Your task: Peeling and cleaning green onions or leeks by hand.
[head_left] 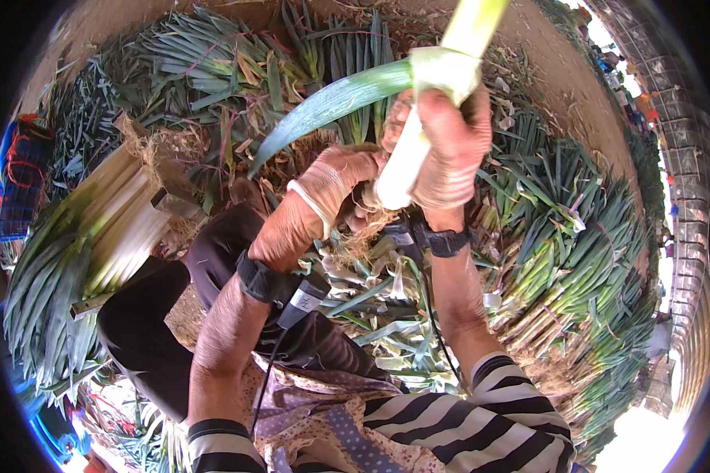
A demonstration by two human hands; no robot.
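My right hand, in a pale thin glove, wraps round a leek with a thick white shaft. The leek is held tilted, its root end low between my hands and its pale green top leaning up to the right. One long green leaf bends off it to the left. My left hand, also gloved, is closed beside the lower shaft. Its fingertips are partly hidden by the stalk, so what they grip cannot be seen. Stringy roots hang just below the hands.
A bundle of leeks rests at the left on a support with wooden ends. More leeks are heaped at the back and the right. Trimmed leaves lie below my hands. A blue crate stands far left.
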